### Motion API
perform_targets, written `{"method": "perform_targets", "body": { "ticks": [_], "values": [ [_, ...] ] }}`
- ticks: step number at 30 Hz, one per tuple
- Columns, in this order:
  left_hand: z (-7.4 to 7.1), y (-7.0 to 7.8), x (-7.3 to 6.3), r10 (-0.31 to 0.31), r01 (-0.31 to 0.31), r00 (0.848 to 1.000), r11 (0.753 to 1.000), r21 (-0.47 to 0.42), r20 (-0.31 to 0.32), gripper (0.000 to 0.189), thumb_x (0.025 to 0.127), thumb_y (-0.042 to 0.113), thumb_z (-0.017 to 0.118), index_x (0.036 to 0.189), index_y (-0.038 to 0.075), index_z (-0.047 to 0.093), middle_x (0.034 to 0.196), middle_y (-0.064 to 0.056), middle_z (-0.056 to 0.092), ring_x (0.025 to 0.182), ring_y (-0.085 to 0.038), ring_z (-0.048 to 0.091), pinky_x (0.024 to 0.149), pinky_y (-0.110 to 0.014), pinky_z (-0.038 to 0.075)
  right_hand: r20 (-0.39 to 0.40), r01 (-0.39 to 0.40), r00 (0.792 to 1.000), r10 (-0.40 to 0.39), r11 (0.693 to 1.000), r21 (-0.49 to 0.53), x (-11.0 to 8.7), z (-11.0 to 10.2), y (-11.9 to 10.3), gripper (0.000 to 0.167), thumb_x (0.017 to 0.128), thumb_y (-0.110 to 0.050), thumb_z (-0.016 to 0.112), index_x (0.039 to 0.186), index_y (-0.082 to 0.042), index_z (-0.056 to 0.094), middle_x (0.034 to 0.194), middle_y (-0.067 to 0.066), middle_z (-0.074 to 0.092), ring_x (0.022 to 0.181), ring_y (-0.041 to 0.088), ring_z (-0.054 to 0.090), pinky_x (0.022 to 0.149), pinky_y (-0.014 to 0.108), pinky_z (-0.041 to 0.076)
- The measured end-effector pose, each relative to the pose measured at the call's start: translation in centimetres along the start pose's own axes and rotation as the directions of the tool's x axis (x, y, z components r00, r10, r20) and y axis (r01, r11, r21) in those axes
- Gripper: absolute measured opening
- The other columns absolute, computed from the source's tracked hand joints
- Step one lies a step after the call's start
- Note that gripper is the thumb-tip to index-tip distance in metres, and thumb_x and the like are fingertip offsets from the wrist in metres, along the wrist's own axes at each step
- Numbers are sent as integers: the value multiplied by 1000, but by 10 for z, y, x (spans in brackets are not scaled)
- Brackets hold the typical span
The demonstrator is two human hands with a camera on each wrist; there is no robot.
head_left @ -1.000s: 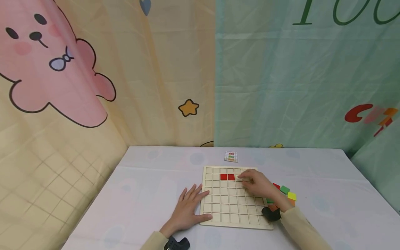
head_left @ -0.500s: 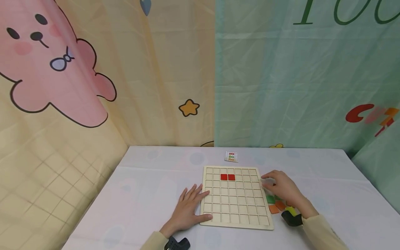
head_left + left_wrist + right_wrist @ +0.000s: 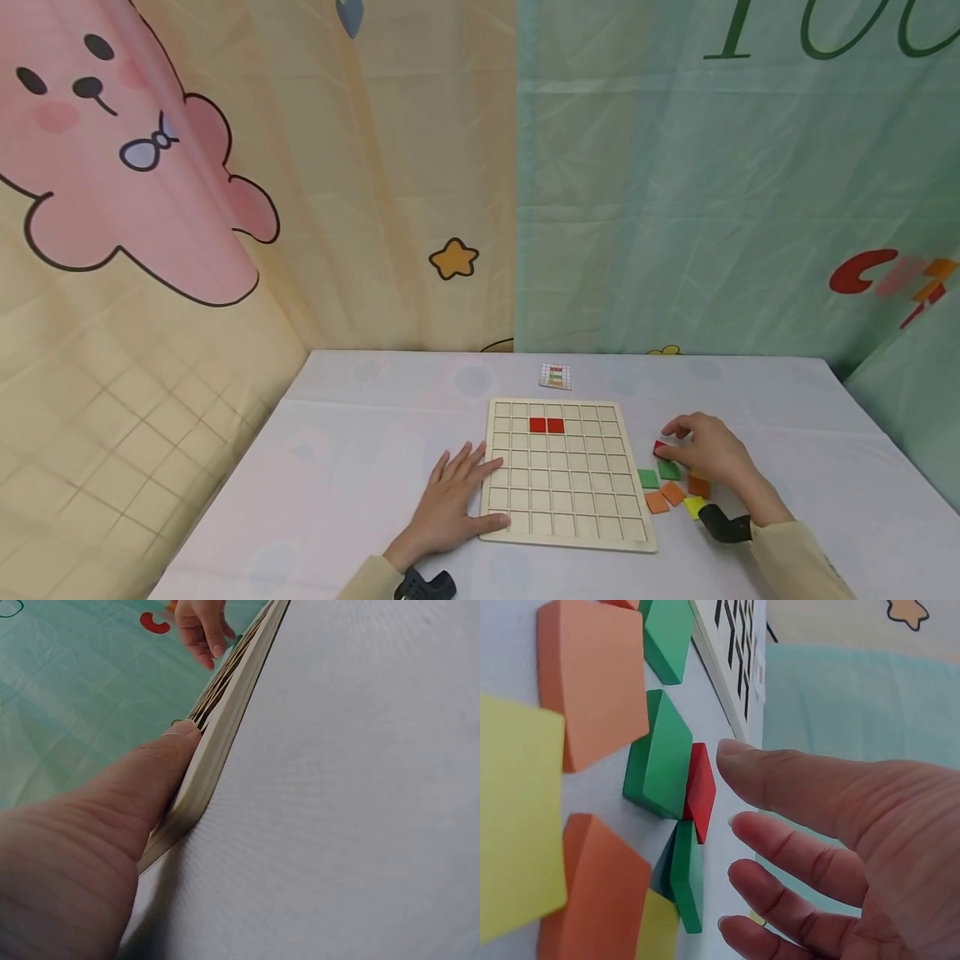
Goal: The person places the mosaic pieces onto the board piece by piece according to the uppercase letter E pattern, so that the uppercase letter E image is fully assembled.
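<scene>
A pale wooden grid board (image 3: 566,492) lies on the table with two red square tiles (image 3: 546,426) side by side in its second row from the back. My left hand (image 3: 455,500) rests at the board's left edge, fingers spread; its thumb (image 3: 154,772) lies over the rim in the left wrist view. Right of the board, my right hand (image 3: 708,450) hovers over a loose red tile (image 3: 700,793). Thumb and fingers are apart there, with nothing between them. Green tiles (image 3: 660,757) sit beside that red one, one of them tilted.
Orange tiles (image 3: 657,502) and a yellow tile (image 3: 693,506) lie in the same loose group by the board's right edge. A small card (image 3: 556,376) with a coloured grid pattern stands or lies behind the board. Printed curtains hang beyond the table.
My right hand has moved from over the board, out past its right edge, to the loose tiles. The left hand and the two red tiles on the board have stayed put.
</scene>
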State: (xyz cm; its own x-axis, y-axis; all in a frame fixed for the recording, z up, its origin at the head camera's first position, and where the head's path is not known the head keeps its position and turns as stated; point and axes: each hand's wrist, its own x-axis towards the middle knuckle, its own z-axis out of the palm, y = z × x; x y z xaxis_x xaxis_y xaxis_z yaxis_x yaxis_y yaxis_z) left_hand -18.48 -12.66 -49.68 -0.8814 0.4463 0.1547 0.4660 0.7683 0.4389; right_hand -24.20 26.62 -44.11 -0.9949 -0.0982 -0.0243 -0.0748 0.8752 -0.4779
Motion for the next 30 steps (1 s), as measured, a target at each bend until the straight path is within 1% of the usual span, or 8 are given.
{"method": "perform_targets", "body": {
  "ticks": [3,8,12,17,20,22,25,30],
  "values": [
    [0,0,0,-4,4,1000,1000,-1,3,78,82,68,54,143,20,43,154,-6,26,142,-28,13,112,-52,3,13,-10,1000,10,1000,5,0,1,2,33,77,-28,79,95,-3,68,90,10,58,76,24,51,63,39,48],
    [1,0,0,-3,3,1000,1000,-1,2,79,82,68,54,143,20,43,154,-6,25,142,-27,13,112,-52,3,28,-42,999,42,999,31,1,6,4,28,79,-24,78,92,-3,66,84,5,58,74,22,51,61,34,46],
    [1,0,0,4,-4,1000,1000,2,-8,78,82,67,55,143,19,43,154,-7,26,142,-29,14,111,-53,3,19,-50,999,49,997,58,3,9,3,28,79,-24,78,94,-3,66,83,4,58,74,21,51,59,32,44],
    [1,-1,1,0,0,1000,1000,1,-4,79,82,68,54,144,20,42,155,-5,24,142,-27,12,112,-51,2,15,-33,999,32,997,69,6,12,-1,30,80,-24,77,96,-2,65,85,5,59,76,22,51,63,35,47],
    [2,0,1,-6,6,1000,1000,2,5,79,82,69,53,144,21,42,155,-4,23,143,-26,10,112,-50,1,4,-4,1000,4,998,70,7,14,-5,27,80,-20,77,94,-2,64,85,5,59,75,22,51,65,37,48],
    [1,0,1,-8,8,1000,1000,4,8,80,82,70,53,144,21,42,155,-4,22,143,-25,10,112,-50,1,-5,16,1000,-16,998,68,8,15,-7,25,79,-17,77,93,-2,63,85,5,59,75,22,51,64,37,48],
    [1,0,1,-16,15,1000,1000,7,15,80,82,70,52,144,21,41,155,-3,22,143,-25,10,112,-50,0,-19,24,1000,-23,998,66,8,17,-9,24,79,-14,77,93,-4,61,85,5,59,75,22,51,63,36,47],
    [1,-1,1,-19,19,1000,1000,2,15,80,82,69,53,144,21,42,155,-4,22,143,-24,9,112,-49,0,-43,35,999,-32,997,70,7,21,-13,23,80,-13,77,92,-6,59,80,3,56,71,20,48,59,33,44]
  ]
}}
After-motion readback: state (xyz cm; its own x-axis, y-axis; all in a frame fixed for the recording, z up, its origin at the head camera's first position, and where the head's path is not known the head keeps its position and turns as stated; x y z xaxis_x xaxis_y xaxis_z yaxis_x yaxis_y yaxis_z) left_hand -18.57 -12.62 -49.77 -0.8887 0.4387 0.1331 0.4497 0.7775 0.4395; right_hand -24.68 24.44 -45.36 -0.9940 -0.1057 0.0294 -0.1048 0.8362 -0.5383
